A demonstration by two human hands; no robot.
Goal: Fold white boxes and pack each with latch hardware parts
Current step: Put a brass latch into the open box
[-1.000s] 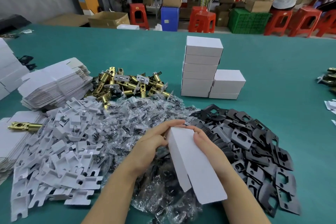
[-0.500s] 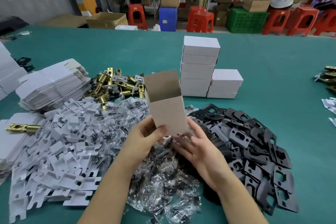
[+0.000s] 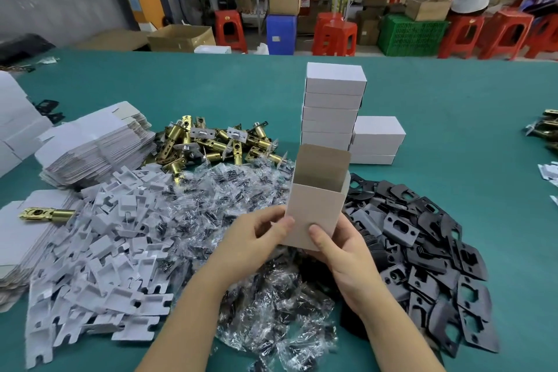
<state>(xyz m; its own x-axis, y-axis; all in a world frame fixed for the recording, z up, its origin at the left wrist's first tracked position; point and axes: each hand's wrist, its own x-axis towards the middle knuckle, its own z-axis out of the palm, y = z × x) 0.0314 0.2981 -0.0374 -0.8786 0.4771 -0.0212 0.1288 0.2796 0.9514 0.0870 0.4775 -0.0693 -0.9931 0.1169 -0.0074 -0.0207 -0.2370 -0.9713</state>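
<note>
So compared to half a second back, the box point(image 3: 314, 208) is now gripped by both hands instead of just the left one. The right hand point(image 3: 341, 254), which was spread open over the bags, is now wrapped round the box's lower right corner, thumb pressed on the front. The left hand point(image 3: 256, 238) is curled round the lower left edge. The box is held upright and a bit lower, above the pile of clear bags point(image 3: 241, 220), top flap standing open, brown inside showing. Counts: one open box in hand; closed boxes point(image 3: 332, 106) are stacked behind it, about five in the tall stack and two in the short one beside it. The brass latches point(image 3: 217, 145), white inserts point(image 3: 99, 257) and black plates point(image 3: 422, 251) are heaped too thick to count. One lone latch point(image 3: 45, 214) is seen lying on the flat blanks at left.
</note>
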